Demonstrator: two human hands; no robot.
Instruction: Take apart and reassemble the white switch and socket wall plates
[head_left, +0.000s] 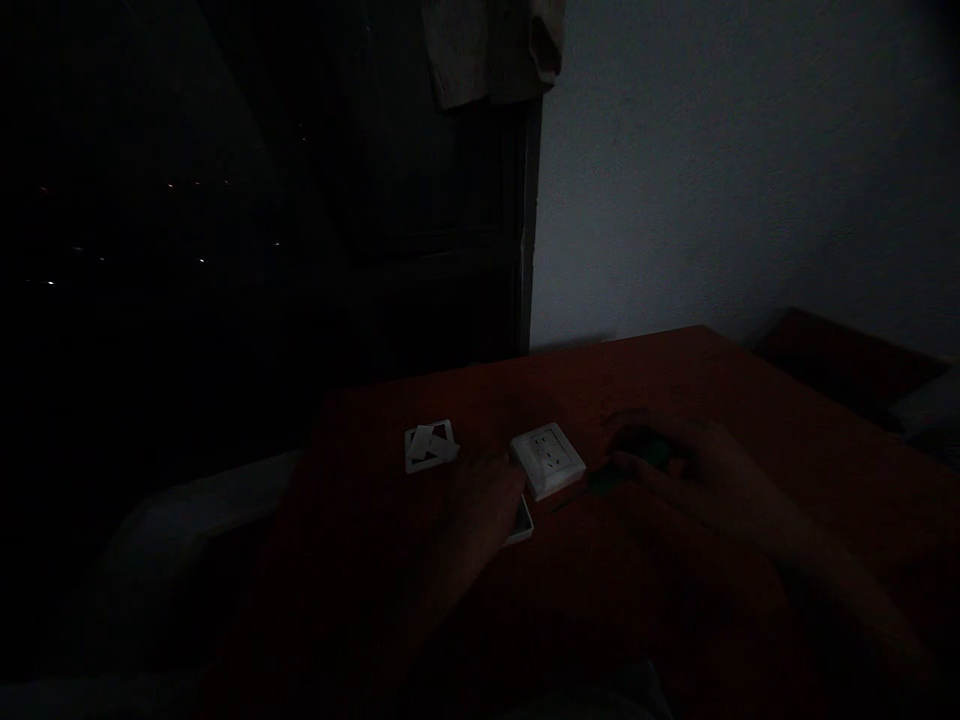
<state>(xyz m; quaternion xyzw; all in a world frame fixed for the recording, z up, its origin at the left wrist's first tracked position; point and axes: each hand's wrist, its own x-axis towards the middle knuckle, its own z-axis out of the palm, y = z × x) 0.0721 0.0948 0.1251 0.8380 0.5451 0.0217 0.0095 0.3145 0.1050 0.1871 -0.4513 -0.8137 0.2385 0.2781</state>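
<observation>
A white wall socket (548, 461) sits face up on the reddish table, its slots showing. My right hand (694, 465) is wrapped round a screwdriver (652, 453) with a green handle; its thin shaft points left, low beside the socket's front edge. My left hand (487, 490) lies just left of the socket, fingers curled down and closed. What they hold, if anything, is hidden in the dark. Partly under that hand shows a white frame (527, 522). Farther left rests another square white frame (409, 455), with small white strips (421, 441) lying across it.
The room is very dark. The reddish table (637, 370) reaches back to a pale wall (712, 180). Behind it on the left is a dark window (420, 180) with cloth (487, 55) hanging above. Another brown surface (840, 350) stands at the right.
</observation>
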